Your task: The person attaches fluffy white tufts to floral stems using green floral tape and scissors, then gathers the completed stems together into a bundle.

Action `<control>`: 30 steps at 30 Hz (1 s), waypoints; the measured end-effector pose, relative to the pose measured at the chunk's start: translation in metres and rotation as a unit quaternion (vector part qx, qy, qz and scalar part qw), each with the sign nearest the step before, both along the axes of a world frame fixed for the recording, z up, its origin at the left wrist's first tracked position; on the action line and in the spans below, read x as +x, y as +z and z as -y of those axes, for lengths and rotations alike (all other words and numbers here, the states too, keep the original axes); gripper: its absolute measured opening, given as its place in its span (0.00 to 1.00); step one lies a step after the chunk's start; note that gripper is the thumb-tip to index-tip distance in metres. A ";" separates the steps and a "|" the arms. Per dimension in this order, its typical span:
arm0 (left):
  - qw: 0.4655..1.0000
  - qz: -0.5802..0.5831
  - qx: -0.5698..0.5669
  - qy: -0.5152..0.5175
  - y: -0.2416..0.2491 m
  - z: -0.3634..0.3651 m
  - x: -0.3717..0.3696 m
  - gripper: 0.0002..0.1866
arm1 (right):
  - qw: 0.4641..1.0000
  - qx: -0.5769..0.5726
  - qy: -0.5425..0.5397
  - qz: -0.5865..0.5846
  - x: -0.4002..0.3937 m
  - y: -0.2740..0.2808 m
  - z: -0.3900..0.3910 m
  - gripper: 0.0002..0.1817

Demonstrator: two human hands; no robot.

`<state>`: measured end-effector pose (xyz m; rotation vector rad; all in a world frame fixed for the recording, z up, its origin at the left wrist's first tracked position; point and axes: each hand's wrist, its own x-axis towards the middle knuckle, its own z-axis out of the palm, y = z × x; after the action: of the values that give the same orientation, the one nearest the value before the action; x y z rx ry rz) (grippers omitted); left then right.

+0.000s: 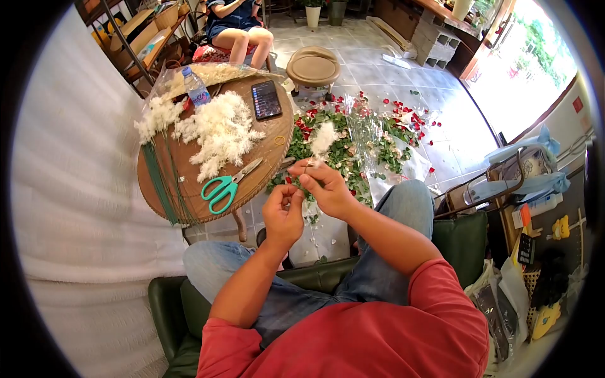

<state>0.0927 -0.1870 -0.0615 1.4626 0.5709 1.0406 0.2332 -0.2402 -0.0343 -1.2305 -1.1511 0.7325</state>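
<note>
Red shirt [353,340] and jeans [217,268] nearest. Left hand [283,213] pinched, contents too small to tell. Right hand [326,186] just ahead, grasping white plume [323,138] by its stem, fluff up. Beyond, on table [269,153]: scissors [220,189] at near edge, green stems [157,183] at left; farther back, fluff pile [217,129], phone [266,101], bottle [195,87]. Leaves and petals [394,151] scattered on floor [365,63]. Farther, stool [313,66], then seated person [233,34].
</note>
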 end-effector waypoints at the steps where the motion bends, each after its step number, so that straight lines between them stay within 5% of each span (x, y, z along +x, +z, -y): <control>1: 0.999 -0.003 -0.041 -0.003 0.000 0.001 -0.001 0.04 | 0.998 0.012 -0.005 0.067 0.001 0.001 0.000 0.16; 8: 0.995 0.012 -0.075 -0.064 0.001 0.000 -0.007 0.05 | 0.998 0.031 0.038 0.038 0.002 0.003 -0.002 0.13; 13: 0.987 0.036 -0.122 -0.100 0.008 0.000 -0.004 0.04 | 0.992 0.030 0.035 -0.120 0.000 -0.003 -0.004 0.08; 17: 0.997 0.032 -0.068 -0.022 -0.001 0.001 0.002 0.04 | 0.996 -0.011 0.027 -0.079 0.001 -0.005 -0.005 0.09; 19: 0.992 0.033 -0.118 -0.029 0.004 0.002 -0.004 0.05 | 0.989 0.077 0.016 0.123 -0.002 0.006 -0.005 0.13; 30: 0.975 0.024 -0.180 -0.125 0.010 -0.004 -0.006 0.08 | 0.999 -0.002 0.044 0.016 0.011 -0.001 -0.008 0.08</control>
<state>0.0871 -0.1829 -0.0520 1.1512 0.4950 0.7292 0.2439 -0.2324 -0.0356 -1.2035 -1.2376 0.7836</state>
